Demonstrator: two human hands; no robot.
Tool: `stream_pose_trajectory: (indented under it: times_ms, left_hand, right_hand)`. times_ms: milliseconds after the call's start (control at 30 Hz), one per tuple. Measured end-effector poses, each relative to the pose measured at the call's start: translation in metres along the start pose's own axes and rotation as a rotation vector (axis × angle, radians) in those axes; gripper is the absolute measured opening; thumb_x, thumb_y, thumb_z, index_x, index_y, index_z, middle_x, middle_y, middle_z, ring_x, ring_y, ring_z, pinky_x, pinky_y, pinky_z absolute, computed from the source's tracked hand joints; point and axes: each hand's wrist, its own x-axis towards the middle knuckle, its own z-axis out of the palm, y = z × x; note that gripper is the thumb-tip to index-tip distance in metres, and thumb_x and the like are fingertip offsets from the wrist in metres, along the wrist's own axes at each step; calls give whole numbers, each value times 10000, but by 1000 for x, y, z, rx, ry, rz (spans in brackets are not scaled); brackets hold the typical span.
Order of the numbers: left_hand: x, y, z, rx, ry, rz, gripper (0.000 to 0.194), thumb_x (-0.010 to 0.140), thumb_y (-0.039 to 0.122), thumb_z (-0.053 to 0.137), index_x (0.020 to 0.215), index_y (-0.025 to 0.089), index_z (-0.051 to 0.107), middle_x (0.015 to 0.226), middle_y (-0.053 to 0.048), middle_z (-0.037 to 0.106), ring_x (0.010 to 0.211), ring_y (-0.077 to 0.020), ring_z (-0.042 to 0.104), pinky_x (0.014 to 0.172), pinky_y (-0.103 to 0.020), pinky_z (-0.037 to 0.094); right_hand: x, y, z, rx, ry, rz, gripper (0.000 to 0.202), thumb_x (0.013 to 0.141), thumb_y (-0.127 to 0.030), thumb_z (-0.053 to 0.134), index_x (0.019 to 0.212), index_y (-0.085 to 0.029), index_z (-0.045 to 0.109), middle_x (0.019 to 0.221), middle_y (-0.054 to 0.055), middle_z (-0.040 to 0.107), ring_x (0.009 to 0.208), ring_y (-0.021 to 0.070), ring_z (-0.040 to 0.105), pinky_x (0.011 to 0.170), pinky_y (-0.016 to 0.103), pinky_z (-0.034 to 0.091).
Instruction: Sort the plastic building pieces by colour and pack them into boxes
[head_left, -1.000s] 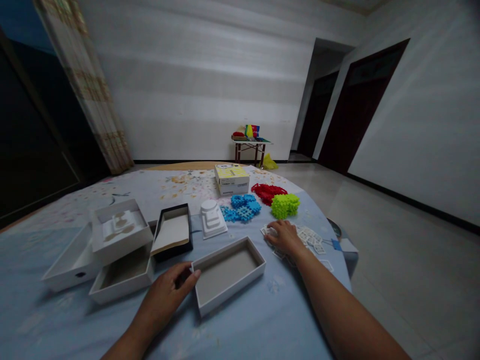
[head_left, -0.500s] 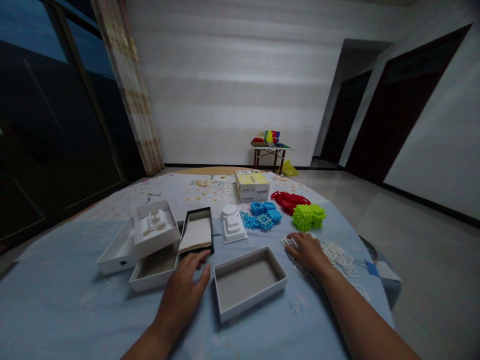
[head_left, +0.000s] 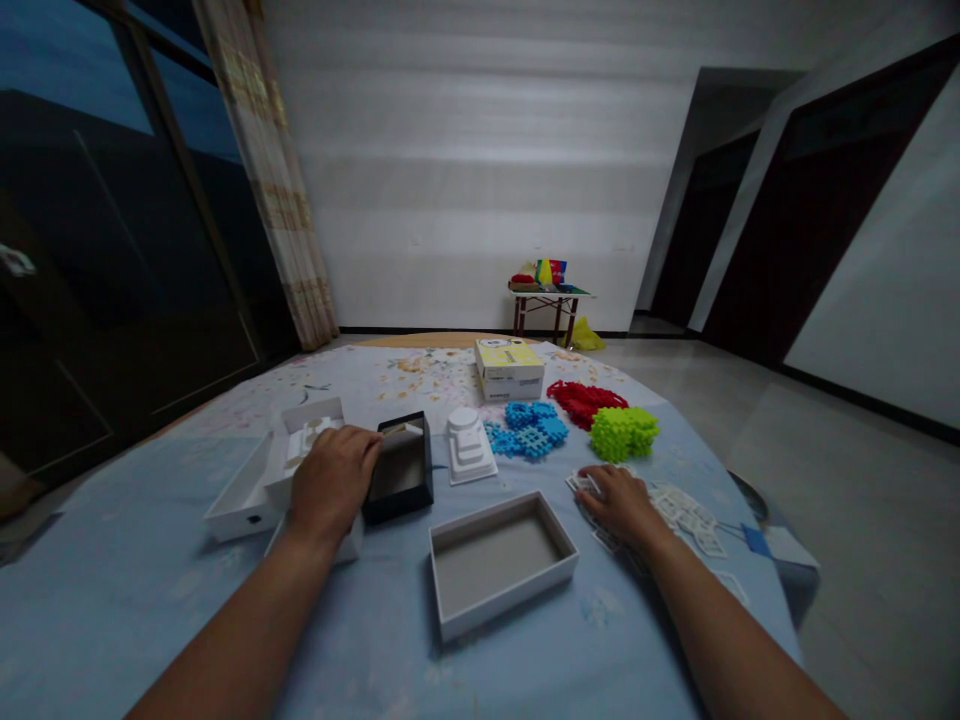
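Note:
My left hand (head_left: 330, 485) is closed at the left edge of a black box (head_left: 402, 480), its fingertips pinching a pale card insert (head_left: 405, 430) that is tilted up, with the box's brown inside showing below. Beneath and behind that hand are white boxes (head_left: 240, 490). My right hand (head_left: 619, 505) rests with fingers apart on a spread of flat white pieces (head_left: 686, 515), touching those at its fingertips. Between my hands lies an open white box (head_left: 501, 560) with a grey inside.
A white moulded tray (head_left: 470, 447) lies right of the black box. Farther back are blue pieces (head_left: 529, 430), red pieces (head_left: 585, 400), green pieces (head_left: 624, 432) and a yellow-and-white box (head_left: 510, 368). A small table (head_left: 551, 294) stands by the wall.
My left hand has moved up and left over the white boxes and taken hold of the card insert, which has tilted up from the black box. My right hand has stayed on the white pieces.

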Motion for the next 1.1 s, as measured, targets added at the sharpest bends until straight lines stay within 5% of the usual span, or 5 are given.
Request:
stream_pose_trajectory:
  times_ms: [300,533,800,967,1100]
  left_hand:
    - [-20,11,18,8,-35,101,245,859,262,435,892,180,663,910,-92,668,869,-247,547,781,-373,413]
    - [-41,10,37,-77,-83,93,249,859,284,451,934,176,663,939,-93,651,880,-246,549,780,-371,422]
    - [-46,13,37,-140,14,111,322,821,346,517,1054,158,635,1025,-127,626,956,-283,550,827,-415,427]
    - [-49,30,35,-340,77,214,297,852,356,483,1036,183,641,994,-97,652,950,-236,574,881,-393,431]
    - [-55,39,42,-454,68,275,268,859,340,476,1005,188,643,992,-84,670,965,-208,599,876,-353,465]
  right_hand:
    - [2,-1,1,16,13,-25,376,789,-460,532,1083,-238,606,1137,94,609,1062,279,524,847,389,353]
    - [0,-7,-2,48,44,-112,277,836,-344,505,1068,-226,600,1044,85,606,998,218,535,829,304,378]
    - [-1,0,-8,71,97,4,225,865,-336,470,1044,-270,589,1062,45,627,1008,202,555,782,288,415]
    - [1,7,-16,322,291,42,259,837,-397,506,1004,-224,603,1044,69,645,942,217,587,799,332,438]
    - [-1,-19,-33,736,404,-62,324,797,-477,545,927,-186,602,935,69,648,791,188,591,710,307,459]
